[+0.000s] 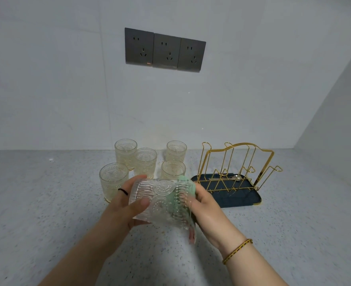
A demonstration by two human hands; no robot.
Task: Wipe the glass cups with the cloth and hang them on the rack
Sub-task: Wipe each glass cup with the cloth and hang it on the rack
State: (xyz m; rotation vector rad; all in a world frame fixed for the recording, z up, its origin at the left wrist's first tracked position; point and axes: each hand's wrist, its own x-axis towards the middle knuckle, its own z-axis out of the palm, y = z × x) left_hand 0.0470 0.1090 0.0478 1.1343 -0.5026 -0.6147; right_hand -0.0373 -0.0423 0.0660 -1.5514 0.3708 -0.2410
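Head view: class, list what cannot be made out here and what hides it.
Head view: cloth, mostly hidden by the held cup and right hand.
Head view: front-right standing cup, base hidden behind the held cup.
Head view: pale thing on the tray under the rack, too small to identify.

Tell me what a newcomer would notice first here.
In the centre, the left hand grips a patterned cup on its side while the right hand holds a green cloth at its mouth. Five more cups stand behind; the gold rack at right holds none.
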